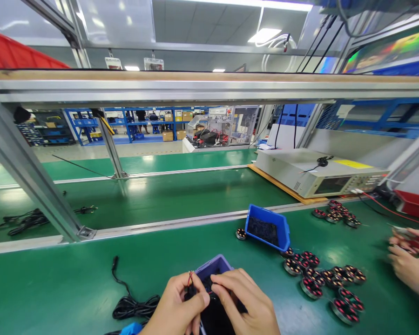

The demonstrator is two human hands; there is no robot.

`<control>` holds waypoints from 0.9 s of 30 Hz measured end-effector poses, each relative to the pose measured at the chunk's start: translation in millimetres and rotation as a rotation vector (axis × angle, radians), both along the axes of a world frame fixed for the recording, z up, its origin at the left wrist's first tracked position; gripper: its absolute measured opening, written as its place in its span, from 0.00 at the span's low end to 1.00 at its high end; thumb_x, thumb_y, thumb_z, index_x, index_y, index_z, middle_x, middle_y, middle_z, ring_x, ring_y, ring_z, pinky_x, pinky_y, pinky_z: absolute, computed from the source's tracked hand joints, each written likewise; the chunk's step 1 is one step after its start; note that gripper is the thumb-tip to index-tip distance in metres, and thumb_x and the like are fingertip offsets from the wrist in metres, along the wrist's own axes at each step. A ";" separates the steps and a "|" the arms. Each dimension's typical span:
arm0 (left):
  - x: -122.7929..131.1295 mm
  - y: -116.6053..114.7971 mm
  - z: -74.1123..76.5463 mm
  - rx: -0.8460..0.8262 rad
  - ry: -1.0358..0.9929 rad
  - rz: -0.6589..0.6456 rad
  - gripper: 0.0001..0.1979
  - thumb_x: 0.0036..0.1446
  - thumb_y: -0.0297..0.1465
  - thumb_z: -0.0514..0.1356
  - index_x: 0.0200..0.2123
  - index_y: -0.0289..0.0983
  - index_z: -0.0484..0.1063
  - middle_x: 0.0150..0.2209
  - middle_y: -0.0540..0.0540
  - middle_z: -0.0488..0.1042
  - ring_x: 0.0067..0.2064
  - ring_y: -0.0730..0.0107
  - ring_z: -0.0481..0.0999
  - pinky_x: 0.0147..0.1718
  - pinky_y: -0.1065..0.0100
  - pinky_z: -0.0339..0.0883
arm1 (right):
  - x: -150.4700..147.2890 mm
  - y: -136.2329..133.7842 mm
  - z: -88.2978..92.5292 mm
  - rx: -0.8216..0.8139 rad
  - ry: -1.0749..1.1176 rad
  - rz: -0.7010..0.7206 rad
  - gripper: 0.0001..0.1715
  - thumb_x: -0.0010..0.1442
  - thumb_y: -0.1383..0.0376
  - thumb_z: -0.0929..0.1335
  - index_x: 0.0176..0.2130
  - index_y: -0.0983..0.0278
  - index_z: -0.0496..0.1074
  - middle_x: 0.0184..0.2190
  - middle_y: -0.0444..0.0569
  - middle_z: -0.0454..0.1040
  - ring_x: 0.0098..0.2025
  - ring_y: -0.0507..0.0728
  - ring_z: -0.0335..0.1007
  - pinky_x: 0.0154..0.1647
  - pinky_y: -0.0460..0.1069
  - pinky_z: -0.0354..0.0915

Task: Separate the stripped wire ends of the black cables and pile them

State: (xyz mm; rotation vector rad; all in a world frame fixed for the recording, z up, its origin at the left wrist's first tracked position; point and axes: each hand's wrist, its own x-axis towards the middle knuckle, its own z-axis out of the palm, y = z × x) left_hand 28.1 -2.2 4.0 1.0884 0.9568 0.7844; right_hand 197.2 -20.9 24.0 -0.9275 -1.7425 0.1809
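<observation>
In the lower middle, my left hand [181, 302] pinches a small black piece [190, 291] from which thin red and dark wire ends [190, 276] stick up. My right hand [246, 300] is close beside it, thumb and forefinger pressed together; what they hold, if anything, is too small to make out. Beneath both hands stands a purple-blue bin [220, 261] with dark contents, largely covered by my fingers. A coiled black cable [134, 307] lies left of my left hand, its connector end stretching away from me.
Ahead, a blue bin [284, 228] of small black parts tilts beside a motor [240, 233]. Several round motors [311, 287] lie to the right. A co-worker's hands [410, 260] work at the far right. Behind stand a grey instrument [300, 170] and a metal frame post [31, 167].
</observation>
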 end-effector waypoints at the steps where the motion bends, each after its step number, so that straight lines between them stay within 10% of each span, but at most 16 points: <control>1: -0.1 -0.1 -0.4 0.005 0.001 -0.004 0.19 0.52 0.46 0.67 0.25 0.37 0.67 0.10 0.57 0.64 0.11 0.80 0.61 0.13 0.79 0.47 | 0.1 0.1 0.6 0.005 -0.004 -0.003 0.09 0.67 0.70 0.66 0.38 0.61 0.77 0.29 0.48 0.81 0.30 0.56 0.77 0.31 0.49 0.74; 27: -5.2 1.7 -7.3 0.093 -0.057 -0.052 0.21 0.55 0.49 0.65 0.30 0.37 0.67 0.15 0.56 0.66 0.16 0.76 0.68 0.15 0.77 0.58 | 7.3 2.2 -0.1 -0.241 -0.109 0.108 0.09 0.61 0.69 0.67 0.40 0.59 0.76 0.32 0.46 0.78 0.35 0.56 0.76 0.37 0.48 0.73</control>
